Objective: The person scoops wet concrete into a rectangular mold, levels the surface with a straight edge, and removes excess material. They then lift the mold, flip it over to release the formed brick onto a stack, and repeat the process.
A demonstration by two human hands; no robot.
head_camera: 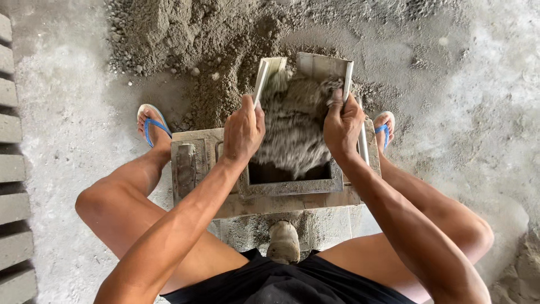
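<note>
- The scoop (315, 66), a pale box-shaped metal pan with side walls, is held over the mould (292, 184), tipped so its open mouth faces the person and down.
- Its long axis runs away from the person, from the mould toward the pile (225, 39); the closed back end is the far, raised end.
- Grey mix (292, 129) slides out of the scoop's mouth in a blurred sheet and drops into the mould's dark rectangular opening.
- The left hand (243, 130) is closed around the scoop's left wall, near its lower edge, fingers wrapped and thumb on top.
- The right hand (342, 125) is closed the same way on the right wall, with mix touching its fingertips.
- The mould is a grey, mortar-crusted metal frame, its long side running left to right, set between the person's knees.
- A raised block-like part (185, 169) sits on the mould's left end, just beside the left forearm.
- A rounded, mortar-caked knob (283, 242) stands upright on the near side of the mould, close to the black shorts (281, 281).
- The feet in blue-strapped sandals (151, 125) rest on the floor (67, 101), one at each side of the mould.
- The pile of damp gravelly mix lies on the floor beyond the scoop, touching the mould's far side.
- Grey blocks (11, 169) lie in a row along the left edge, well apart from the mould.
</note>
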